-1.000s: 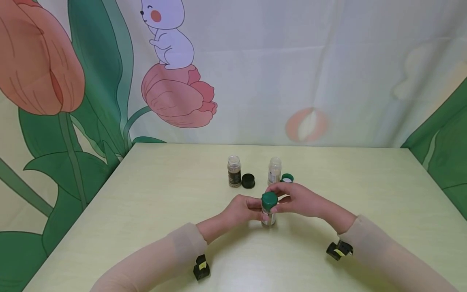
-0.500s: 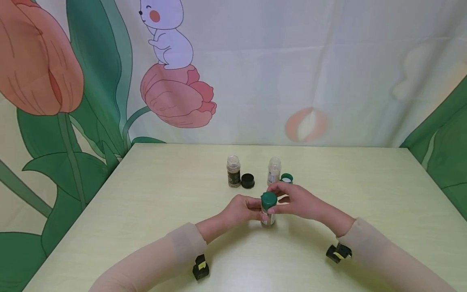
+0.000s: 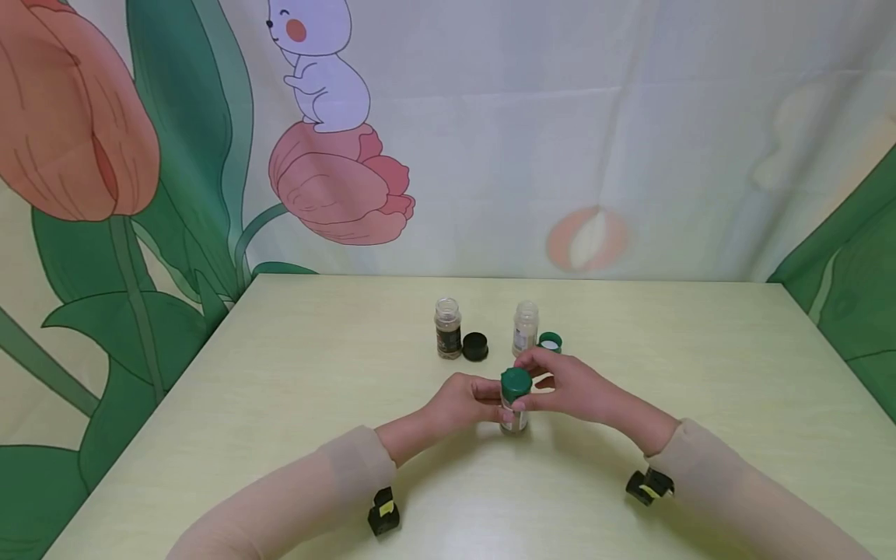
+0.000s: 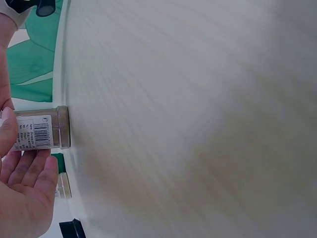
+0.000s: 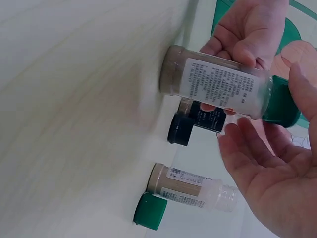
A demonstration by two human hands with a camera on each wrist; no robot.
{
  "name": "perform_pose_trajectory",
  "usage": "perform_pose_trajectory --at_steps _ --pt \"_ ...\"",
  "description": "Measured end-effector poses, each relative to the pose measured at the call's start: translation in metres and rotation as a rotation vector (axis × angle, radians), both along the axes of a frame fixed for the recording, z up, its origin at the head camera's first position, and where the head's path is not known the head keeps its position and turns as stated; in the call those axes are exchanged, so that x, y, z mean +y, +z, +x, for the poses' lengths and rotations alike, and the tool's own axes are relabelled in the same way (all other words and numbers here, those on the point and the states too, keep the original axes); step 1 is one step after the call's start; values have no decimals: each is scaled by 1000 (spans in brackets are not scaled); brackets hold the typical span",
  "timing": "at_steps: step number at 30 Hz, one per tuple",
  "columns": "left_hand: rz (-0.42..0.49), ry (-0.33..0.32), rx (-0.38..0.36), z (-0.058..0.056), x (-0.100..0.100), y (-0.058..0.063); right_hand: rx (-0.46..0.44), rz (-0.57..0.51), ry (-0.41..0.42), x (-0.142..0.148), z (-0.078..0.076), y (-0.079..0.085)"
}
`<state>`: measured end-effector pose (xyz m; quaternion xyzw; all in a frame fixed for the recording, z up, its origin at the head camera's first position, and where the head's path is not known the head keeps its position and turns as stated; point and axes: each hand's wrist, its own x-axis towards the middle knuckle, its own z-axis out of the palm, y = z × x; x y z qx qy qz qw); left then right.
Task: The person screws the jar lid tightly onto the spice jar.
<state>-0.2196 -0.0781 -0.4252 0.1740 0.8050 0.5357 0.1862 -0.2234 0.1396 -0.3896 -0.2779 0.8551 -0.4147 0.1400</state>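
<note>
A clear spice jar (image 3: 516, 421) with brown contents, a printed white label and a green cap (image 3: 516, 381) stands upright near the middle of the table. My left hand (image 3: 458, 404) grips its body from the left, thumb in front and fingers behind. From the right, my right hand (image 3: 577, 385) holds the green cap between thumb and fingers. The cap sits on the jar's top. In the right wrist view the jar's label (image 5: 223, 87) faces the camera, and the thumb lies against the cap (image 5: 282, 103). The left wrist view shows a barcode (image 4: 42, 134) on the label.
Behind the hands stands an uncapped jar (image 3: 449, 336) with a dark label, a black cap (image 3: 475, 347) beside it. Further right is another uncapped jar (image 3: 526, 327) with a pale label, a green cap (image 3: 551, 342) next to it. A printed curtain (image 3: 490, 155) hangs behind the table (image 3: 315, 350).
My right thumb has shifted slightly left along the green cap. The left hand, the jar and the other things stay where they were.
</note>
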Motion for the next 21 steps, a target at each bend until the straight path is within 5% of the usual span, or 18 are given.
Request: perform_pose_trajectory --at_steps 10,21 --pt "-11 11 -7 1 0 1 -76 38 197 7 -14 16" --pt "-10 10 -14 1 1 0 -28 69 210 4 -15 21"
